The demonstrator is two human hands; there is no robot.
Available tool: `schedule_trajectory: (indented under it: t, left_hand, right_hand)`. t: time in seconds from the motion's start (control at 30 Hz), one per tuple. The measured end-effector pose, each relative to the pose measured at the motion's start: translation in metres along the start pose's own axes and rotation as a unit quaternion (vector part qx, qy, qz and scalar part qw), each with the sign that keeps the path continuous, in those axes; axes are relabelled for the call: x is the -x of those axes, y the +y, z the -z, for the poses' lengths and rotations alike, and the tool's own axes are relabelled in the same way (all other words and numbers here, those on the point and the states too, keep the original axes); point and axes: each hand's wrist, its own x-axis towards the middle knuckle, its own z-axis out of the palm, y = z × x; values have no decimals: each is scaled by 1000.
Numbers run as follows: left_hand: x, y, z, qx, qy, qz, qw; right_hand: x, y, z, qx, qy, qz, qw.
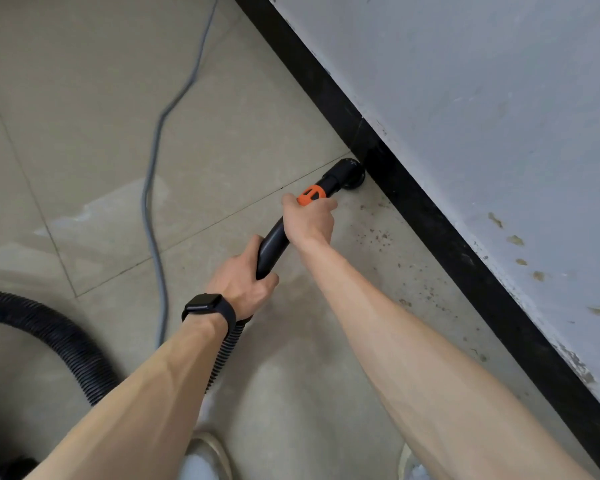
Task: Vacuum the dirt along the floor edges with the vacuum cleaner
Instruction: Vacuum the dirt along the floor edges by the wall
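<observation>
No readable text anywhere, honestly. The watch [203,303] screen at 8 o'clock is dark, and the tiny white mark on the vacuum cleaner nozzle [347,171], around 1 o'clock, is too small to read.

The floor [84,116] is laid with large beige tiles, divided by thin grout lines. It is bordered by a black skirting board [437,237], above which a pale grey wall [482,98] is marked with brownish stains.
</observation>
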Motion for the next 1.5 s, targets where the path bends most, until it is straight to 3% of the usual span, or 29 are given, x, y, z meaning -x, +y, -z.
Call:
schedule_trajectory:
  t: [0.3, 0.67, 0.97, 1.3, 1.5]
  left_hand:
    - [45, -57, 27, -116, 10, -27, 993]
    - [51, -46, 28, -127, 7, -17, 992]
    - [32, -12, 7, -75, -16, -27, 997]
    - [6, 23, -19, 40, -24, 30, 998]
    - [5, 18, -15, 28, -22, 28, 999]
  right_hand:
    - [57, 28, -43, -63, -26, -37, 997]
    - [60, 29, -34, -62, -25, -36, 997]
    - [32, 26, 0, -21, 1, -19, 1000]
    - [-2, 4, 27, 105, 5, 13, 994]
    - [-7, 8, 24, 59, -12, 17, 998]
